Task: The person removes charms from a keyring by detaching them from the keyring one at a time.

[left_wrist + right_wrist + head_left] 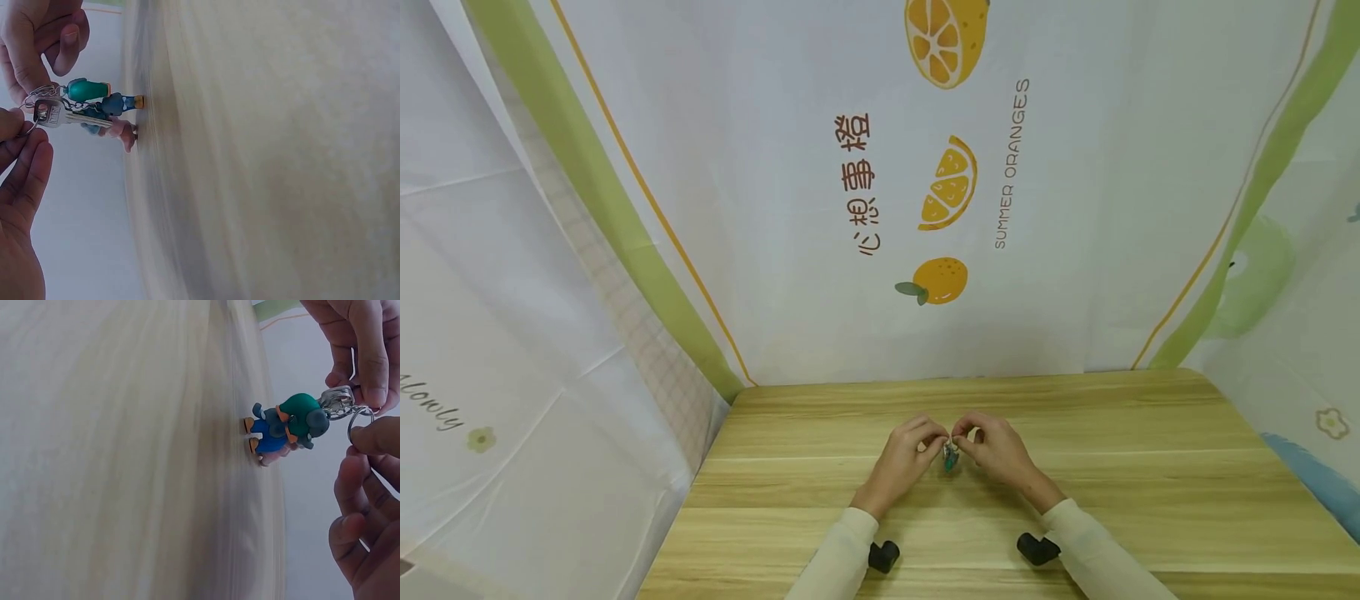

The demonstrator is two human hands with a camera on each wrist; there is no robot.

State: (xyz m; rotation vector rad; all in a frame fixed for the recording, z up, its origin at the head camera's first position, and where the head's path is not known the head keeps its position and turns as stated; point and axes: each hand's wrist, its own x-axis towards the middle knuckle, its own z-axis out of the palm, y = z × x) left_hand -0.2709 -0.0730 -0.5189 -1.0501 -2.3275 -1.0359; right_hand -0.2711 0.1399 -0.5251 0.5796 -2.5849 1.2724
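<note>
In the head view my left hand point(898, 458) and right hand point(997, 454) meet over the middle of the table, fingertips nearly together. My left thumb and fingers pinch a metal ring near the head of a silver key point(50, 112). With thumb and fingertip, my right hand pinches a metal split ring point(351, 428) joined to small chains. From these hangs a toy figure charm point(300, 419) with a green top, blue trousers and grey head. Partly hidden behind it is a pinkish charm point(125, 131). The figures' feet hang close over the tabletop.
The wood-grain table point(775, 483) reaches back to a white hanging cloth point(775, 250) printed with oranges. More cloth point(512, 333) hangs at the left side and the right. Black wrist mounts point(1038, 549) stick out from both cream sleeves point(1093, 550).
</note>
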